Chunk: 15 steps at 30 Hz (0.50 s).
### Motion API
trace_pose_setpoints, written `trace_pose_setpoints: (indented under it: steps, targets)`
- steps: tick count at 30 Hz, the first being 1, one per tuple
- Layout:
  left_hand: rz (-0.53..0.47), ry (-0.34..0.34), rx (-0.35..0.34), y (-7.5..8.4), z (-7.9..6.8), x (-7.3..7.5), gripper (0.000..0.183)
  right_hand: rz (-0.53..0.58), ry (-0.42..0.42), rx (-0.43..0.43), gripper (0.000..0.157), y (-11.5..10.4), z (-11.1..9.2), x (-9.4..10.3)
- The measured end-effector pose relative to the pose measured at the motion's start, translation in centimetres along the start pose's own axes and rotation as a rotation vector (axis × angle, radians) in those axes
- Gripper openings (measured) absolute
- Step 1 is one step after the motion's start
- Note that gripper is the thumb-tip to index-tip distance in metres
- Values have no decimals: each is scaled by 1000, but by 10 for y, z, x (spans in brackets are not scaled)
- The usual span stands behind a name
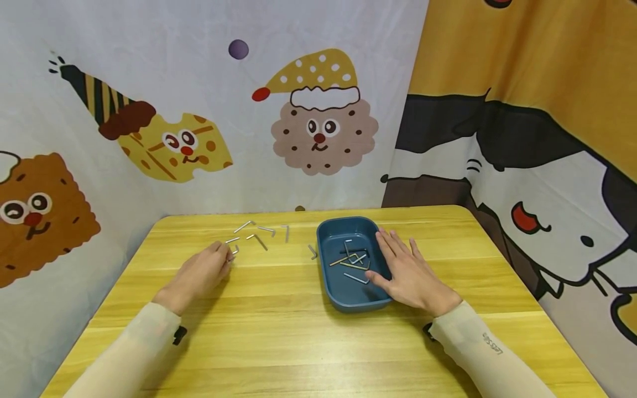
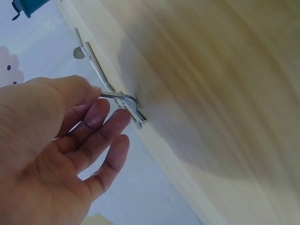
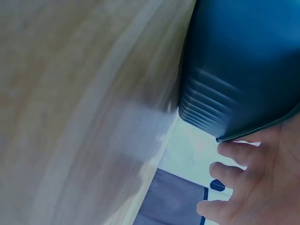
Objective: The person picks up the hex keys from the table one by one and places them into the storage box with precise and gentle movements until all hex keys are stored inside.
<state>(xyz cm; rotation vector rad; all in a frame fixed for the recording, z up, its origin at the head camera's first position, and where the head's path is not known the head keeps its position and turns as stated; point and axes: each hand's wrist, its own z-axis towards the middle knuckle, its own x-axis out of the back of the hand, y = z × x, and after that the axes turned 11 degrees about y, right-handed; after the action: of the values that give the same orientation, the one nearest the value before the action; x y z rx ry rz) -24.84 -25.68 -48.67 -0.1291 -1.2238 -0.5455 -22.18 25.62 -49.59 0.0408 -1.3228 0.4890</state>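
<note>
In the left wrist view, my left hand (image 1: pixel 201 272) pinches a silver hex key (image 2: pixel 121 96) between thumb and fingers, its bent end close to the table. Other hex keys lie just beyond those fingertips, including a two-toned one (image 1: pixel 261 241) and a silver one (image 1: pixel 266 229). My right hand (image 1: pixel 412 278) rests against the right rim of a dark blue bin (image 1: pixel 350 307), fingers extended and thumb reaching over the edge. Inside the bin lie several hex keys, silver, brass-coloured and dark, among them a silver one (image 1: pixel 355 278) near the front.
One short hex key (image 1: pixel 312 251) lies just left of the bin. The wooden table (image 1: pixel 278 342) ends at the back against a cartoon-printed curtain (image 1: pixel 239 143). Another printed curtain (image 1: pixel 537 182) hangs along the right side.
</note>
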Motion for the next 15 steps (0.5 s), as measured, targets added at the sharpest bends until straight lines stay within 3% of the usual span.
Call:
trace_pose_setpoints:
  steps: [15]
  targets:
    - [-47,71,-33,19,17,-3,10,2,-8,-2,101,-1,0,1]
